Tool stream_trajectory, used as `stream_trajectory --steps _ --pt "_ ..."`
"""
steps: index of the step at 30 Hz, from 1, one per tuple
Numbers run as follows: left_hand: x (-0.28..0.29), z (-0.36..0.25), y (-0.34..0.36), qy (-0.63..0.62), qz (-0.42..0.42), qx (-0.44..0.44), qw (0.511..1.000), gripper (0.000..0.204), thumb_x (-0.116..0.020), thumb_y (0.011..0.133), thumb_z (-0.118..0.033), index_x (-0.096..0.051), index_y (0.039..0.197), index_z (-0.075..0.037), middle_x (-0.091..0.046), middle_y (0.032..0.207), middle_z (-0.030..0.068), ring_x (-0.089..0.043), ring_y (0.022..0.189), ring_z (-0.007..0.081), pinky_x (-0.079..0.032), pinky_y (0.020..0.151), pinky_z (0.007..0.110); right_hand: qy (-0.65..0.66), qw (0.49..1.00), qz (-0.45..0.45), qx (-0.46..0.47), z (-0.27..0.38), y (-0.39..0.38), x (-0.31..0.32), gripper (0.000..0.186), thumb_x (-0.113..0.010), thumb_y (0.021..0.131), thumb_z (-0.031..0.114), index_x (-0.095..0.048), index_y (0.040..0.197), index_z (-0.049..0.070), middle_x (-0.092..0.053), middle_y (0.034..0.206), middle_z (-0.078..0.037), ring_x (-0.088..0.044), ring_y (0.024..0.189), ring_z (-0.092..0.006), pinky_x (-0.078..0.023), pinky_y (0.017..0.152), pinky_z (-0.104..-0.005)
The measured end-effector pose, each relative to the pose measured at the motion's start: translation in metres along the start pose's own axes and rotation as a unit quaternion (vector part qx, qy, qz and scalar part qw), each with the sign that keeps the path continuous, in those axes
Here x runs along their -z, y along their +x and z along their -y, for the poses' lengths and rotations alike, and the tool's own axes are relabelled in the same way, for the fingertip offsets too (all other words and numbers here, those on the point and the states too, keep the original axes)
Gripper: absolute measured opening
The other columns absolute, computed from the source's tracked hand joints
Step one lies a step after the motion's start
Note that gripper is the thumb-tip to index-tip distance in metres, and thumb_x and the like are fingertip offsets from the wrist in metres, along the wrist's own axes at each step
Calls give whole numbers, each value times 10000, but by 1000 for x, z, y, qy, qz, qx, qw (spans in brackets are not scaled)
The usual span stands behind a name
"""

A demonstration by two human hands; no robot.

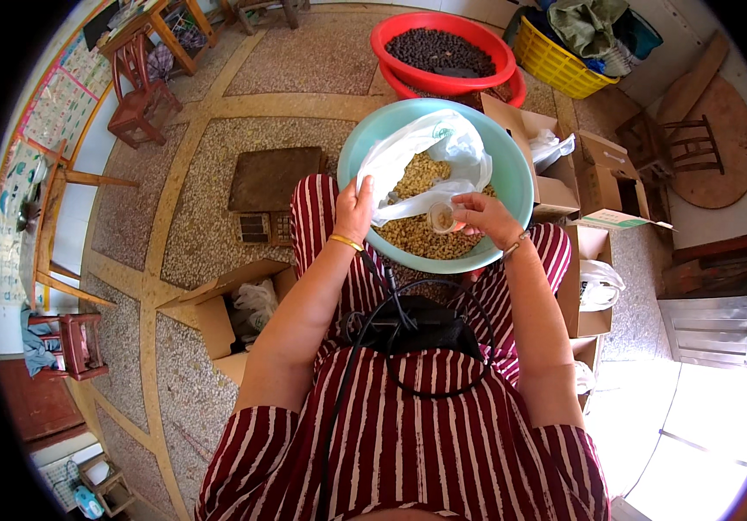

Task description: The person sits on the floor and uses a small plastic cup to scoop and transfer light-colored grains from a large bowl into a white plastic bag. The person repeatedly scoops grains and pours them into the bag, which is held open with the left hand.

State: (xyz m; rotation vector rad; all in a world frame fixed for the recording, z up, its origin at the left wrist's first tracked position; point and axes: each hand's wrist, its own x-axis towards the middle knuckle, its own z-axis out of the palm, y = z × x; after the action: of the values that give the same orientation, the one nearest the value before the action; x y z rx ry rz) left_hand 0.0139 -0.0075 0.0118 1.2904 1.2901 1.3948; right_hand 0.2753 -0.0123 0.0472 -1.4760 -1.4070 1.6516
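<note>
A pale turquoise basin [349, 148] rests at my lap, with many small yellowish kernels [417, 240] in it. My left hand [356, 208] grips the near left edge of a thin white plastic bag [398, 149], whose mouth gapes open inside the basin. More kernels show within the bag's opening. Between the fingers of my right hand [484, 217] is a small clear cup [441, 218], held low over the kernels beside the bag's near edge. What the cup contains is too small to make out clearly.
Beyond the basin stands a red basin [379, 36] of dark pieces, and a yellow basket [556, 62] with cloth. Cardboard boxes [595, 291] with white bags line my right; another box [214, 326] is at my left. A low wooden stool [273, 178] stands left of the basin.
</note>
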Motion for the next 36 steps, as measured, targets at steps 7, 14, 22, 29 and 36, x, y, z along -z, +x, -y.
stream_trajectory --steps 7,14,22,29,36 --pt "0 -6 -1 13 3 13 1000 386 -454 899 -359 -569 925 9 -507 685 9 -455 642 96 -403 615 251 -249 915 -205 240 23 23 -16 433 -688 688 221 -563 1064 49 -577 940 -133 -554 850 -267 -450 775 -342" --pt "-3 0 0 -15 -6 -5 1000 392 -456 898 -366 -573 934 7 -515 698 6 -457 653 92 -404 619 243 -416 808 -256 328 54 26 -37 499 -691 629 66 -533 1098 126 -477 1140 -127 -455 1039 -335 -397 884 -401" --pt "-2 -2 0 -1 -9 -22 1000 410 -457 896 -378 -579 967 6 -531 714 17 -470 663 97 -415 623 244 -387 783 -308 378 64 20 -37 489 -690 635 48 -530 1092 118 -481 1133 -103 -459 1037 -319 -408 872 -388" --pt "-1 0 0 3 -14 -30 999 420 -449 899 -379 -577 970 14 -541 721 18 -475 663 98 -416 619 244 -197 907 -247 279 37 -2 -30 389 -694 662 145 -578 1028 85 -533 1045 -119 -548 921 -250 -473 754 -329" --pt "0 -4 0 13 0 -2 1000 389 -457 903 -342 -580 969 21 -548 725 15 -470 655 85 -411 613 237 -387 888 -139 206 -11 0 -31 362 -650 673 162 -581 1021 93 -533 975 -108 -553 857 -246 -462 763 -317"
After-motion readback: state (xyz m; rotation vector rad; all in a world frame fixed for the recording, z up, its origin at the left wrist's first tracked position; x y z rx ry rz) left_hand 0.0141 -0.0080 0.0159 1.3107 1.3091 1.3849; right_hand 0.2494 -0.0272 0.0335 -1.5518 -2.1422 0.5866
